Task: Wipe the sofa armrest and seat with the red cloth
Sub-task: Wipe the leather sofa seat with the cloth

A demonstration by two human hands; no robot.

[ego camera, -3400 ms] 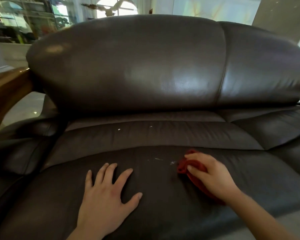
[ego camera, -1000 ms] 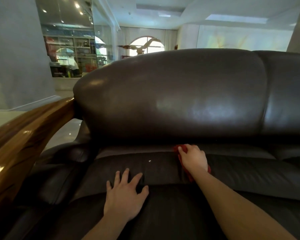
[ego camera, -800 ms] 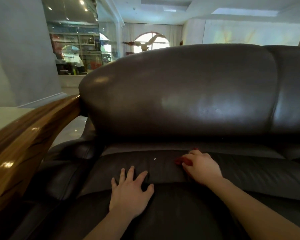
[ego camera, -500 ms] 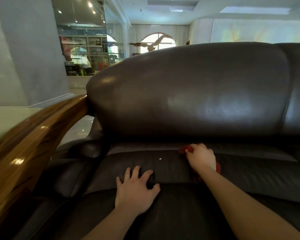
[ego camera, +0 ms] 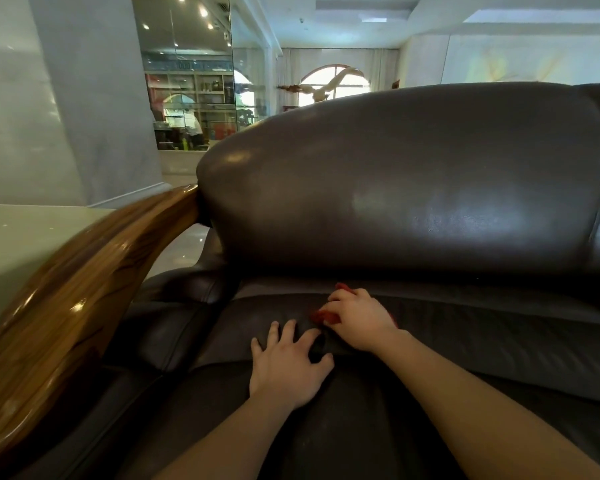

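A dark brown leather sofa fills the view, with its seat cushion [ego camera: 499, 344] below a bulging backrest [ego camera: 395, 174]. My right hand [ego camera: 359, 320] presses the red cloth [ego camera: 321, 317] onto the rear part of the seat, just in front of the backrest; only small red edges show around my fingers. My left hand [ego camera: 288, 365] lies flat on the seat with fingers spread, close to the left of my right hand. The glossy wooden armrest [ego camera: 70, 299] curves along the left side, with a padded leather arm [ego camera: 174, 306] beneath it.
Behind the sofa a pale polished floor [ego camera: 21, 244], a grey wall [ego camera: 49, 98] and a glass partition [ego camera: 187, 81] with shelves beyond. An arched window [ego camera: 333, 81] is far back.
My right hand with the cloth has slid left and slightly toward me along the rear of the seat, ending beside my left hand. The view has shifted left, showing more armrest.
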